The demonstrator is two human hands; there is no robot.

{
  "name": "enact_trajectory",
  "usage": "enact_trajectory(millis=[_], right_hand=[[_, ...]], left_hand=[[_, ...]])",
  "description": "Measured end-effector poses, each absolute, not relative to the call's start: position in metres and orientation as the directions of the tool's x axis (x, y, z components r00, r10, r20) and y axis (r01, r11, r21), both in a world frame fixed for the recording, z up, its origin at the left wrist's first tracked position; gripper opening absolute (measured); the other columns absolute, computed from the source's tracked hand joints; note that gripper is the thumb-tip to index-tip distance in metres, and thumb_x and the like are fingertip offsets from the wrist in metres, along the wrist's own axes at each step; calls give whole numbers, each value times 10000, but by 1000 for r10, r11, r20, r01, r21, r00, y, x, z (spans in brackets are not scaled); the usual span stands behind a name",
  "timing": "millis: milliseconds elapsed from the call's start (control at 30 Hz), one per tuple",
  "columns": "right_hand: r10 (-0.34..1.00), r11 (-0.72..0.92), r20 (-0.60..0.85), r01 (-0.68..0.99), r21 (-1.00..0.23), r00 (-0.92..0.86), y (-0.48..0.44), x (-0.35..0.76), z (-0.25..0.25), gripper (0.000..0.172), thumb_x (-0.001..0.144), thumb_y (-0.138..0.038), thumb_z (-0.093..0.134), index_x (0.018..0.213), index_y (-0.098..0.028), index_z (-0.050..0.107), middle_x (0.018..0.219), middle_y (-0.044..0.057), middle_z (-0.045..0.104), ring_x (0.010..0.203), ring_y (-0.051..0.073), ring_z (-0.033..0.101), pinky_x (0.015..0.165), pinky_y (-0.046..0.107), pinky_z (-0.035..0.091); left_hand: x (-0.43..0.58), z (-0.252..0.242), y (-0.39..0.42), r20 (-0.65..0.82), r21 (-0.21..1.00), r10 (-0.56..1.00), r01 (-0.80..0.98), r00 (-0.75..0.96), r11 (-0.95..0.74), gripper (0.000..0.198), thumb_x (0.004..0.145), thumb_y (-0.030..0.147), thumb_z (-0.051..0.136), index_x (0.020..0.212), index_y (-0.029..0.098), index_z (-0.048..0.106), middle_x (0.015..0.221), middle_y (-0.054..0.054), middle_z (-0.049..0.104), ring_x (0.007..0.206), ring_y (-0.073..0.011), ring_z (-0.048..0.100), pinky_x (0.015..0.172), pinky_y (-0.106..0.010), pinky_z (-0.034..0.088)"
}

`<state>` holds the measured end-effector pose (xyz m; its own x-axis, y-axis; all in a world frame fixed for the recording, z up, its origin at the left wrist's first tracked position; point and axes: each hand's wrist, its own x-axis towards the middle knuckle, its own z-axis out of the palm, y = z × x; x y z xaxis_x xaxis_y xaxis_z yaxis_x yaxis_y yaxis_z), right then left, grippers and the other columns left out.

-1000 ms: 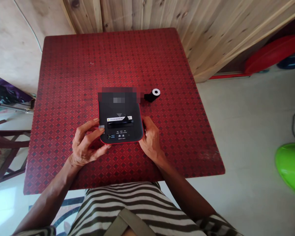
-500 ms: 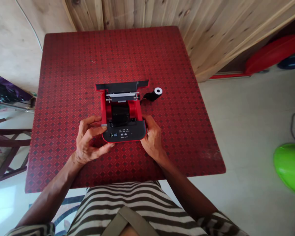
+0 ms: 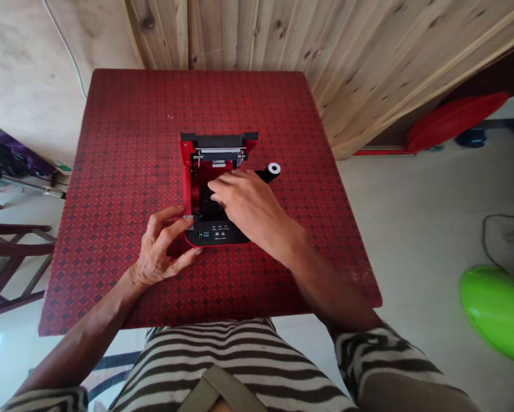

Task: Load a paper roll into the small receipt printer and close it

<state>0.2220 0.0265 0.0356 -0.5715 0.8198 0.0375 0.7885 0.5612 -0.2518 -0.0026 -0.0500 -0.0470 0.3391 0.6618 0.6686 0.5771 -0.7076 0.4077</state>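
Note:
A red and black printer (image 3: 218, 232) stands on the red patterned table with its lid (image 3: 218, 141) raised. My left hand (image 3: 160, 249) grips the printer's front left corner, fingers on the side and top, thumb at the front edge. Over the printer's inner bay is my right hand (image 3: 248, 206), its fingers bent down together at the dark inside; whatever they touch or hold is hidden. Just right of the lid lies a black roll with a white end (image 3: 274, 169), partly behind my right hand.
The red patterned table (image 3: 132, 126) meets a wooden plank wall at its far edge. A wooden chair (image 3: 14, 246) stands at the left. On the floor to the right are a bright green object (image 3: 497, 312) and a cable.
My right hand has left the printer's right side and moved up and left over its open bay. The lid stands more upright. My left hand keeps its place on the corner.

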Motion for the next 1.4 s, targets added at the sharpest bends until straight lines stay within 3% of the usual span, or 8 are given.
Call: enact_trajectory(millis=[200,333,533,633,700,900,1167,1400], right_hand=[[769,595,-214,796,-107,-603,45,197,42,291,1056,-72,483,1151,-88,757,1161,198,805,1101,313,768,916,407,518],[759,595,-248,796,-113,-602,43,200,52,261,1036,-85,533,1185,-95,747,1202,183,794,1121,318,758,883,393,528],[799,602,149,773,-201,-583,11,221,70,151,1013,-140,601,1069,-148,741,1084,138,804,1081,283,726,944,401,555],[812,580,388,684,-442,-437,-15,252,77,166,976,-201,697,1138,-209,731,1116,73,813,1044,251,744,946,409,588],[861,506,409,576,-642,-301,-32,278,75,266,925,-228,770,1185,-262,725,1148,31,814,1027,235,766,935,410,609],[990,141,125,387,-911,-65,-81,326,26,311,884,-254,802,1182,-284,719,1194,51,820,1100,248,785,968,423,638],[981,16,-60,381,-924,-187,-105,306,-33,355,897,-211,731,1247,-262,725,1262,59,817,1134,225,794,1008,405,622],[947,-13,-134,382,-924,-293,-98,324,-23,519,843,-297,859,1341,-276,716,1367,85,779,1181,244,778,1071,470,614]], left_hand=[[-4,-49,-51,656,398,667,588,354,-704,596,949,390,785,1461,178,566,1359,-174,613,1239,-266,664,1011,-402,649],[-4,-48,-51,655,400,669,589,352,-702,603,952,398,781,1472,190,559,1361,-170,611,1234,-259,667,1003,-392,652],[-4,-48,-50,660,400,667,591,344,-701,587,963,426,766,1468,216,555,1350,-155,627,1214,-250,679,985,-387,655],[-5,-49,-49,664,388,663,599,345,-700,566,988,474,719,1469,228,551,1343,-148,637,1202,-253,685,974,-401,652],[-5,-50,-49,671,378,657,603,345,-703,573,978,485,728,1459,223,560,1340,-144,643,1202,-260,686,988,-415,644],[-3,-47,-47,684,376,646,595,338,-710,608,918,418,808,1442,210,581,1339,-148,651,1218,-273,679,1031,-432,620],[-2,-47,-46,690,369,649,616,321,-696,598,901,435,807,1422,237,592,1326,-125,652,1209,-277,679,1019,-443,615],[-3,-47,-46,693,362,643,614,325,-701,602,896,418,814,1421,224,592,1324,-133,651,1211,-274,679,1021,-432,620]])
